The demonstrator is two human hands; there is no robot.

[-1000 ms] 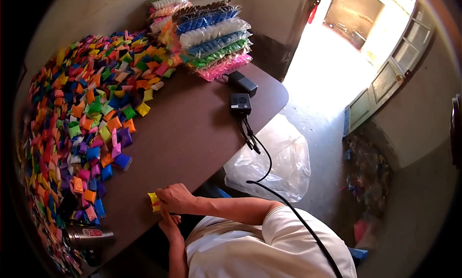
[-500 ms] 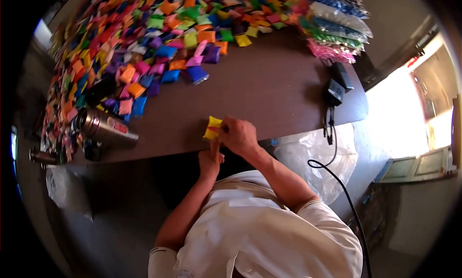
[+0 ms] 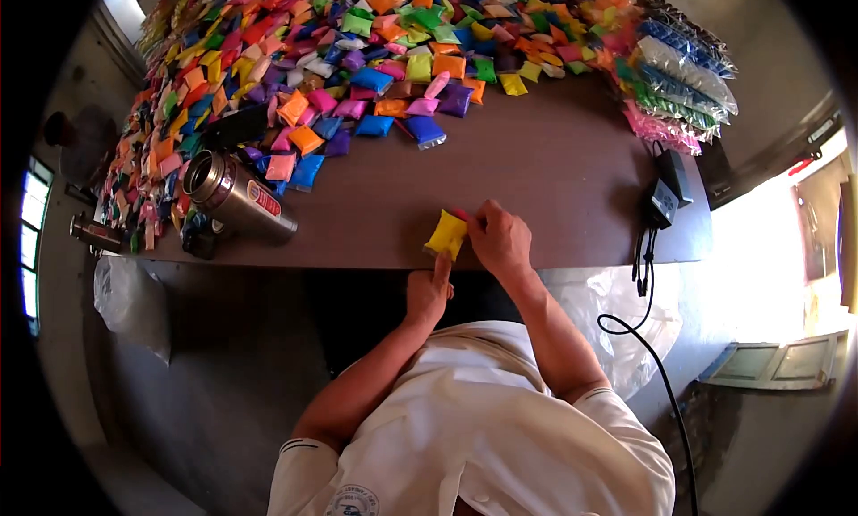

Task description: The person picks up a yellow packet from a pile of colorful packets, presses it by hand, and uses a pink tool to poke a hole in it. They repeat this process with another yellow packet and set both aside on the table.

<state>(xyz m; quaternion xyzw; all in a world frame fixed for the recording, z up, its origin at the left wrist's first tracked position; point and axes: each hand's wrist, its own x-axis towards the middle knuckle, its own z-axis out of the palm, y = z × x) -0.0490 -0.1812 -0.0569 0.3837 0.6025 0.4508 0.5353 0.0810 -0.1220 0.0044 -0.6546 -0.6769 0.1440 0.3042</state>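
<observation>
A small yellow packet is held above the table's front edge. My left hand pinches its lower edge, with a finger laid along the packet. At its upper right, my right hand is closed, the fingertips on something small and red against the packet's corner. The red thing is too small to name. Farther back on the brown table lies a blue packet, at the edge of a big heap of coloured packets.
A steel bottle lies tilted at the left. Stacked clear bags of coloured material stand at the back right. Black power adapters with a cable rest near the right edge. Plastic bags hang below the table.
The view has shifted, so the table and hands appear farther right. The yellow packet shows more of its face, and my right hand has moved off it toward its upper right corner.
</observation>
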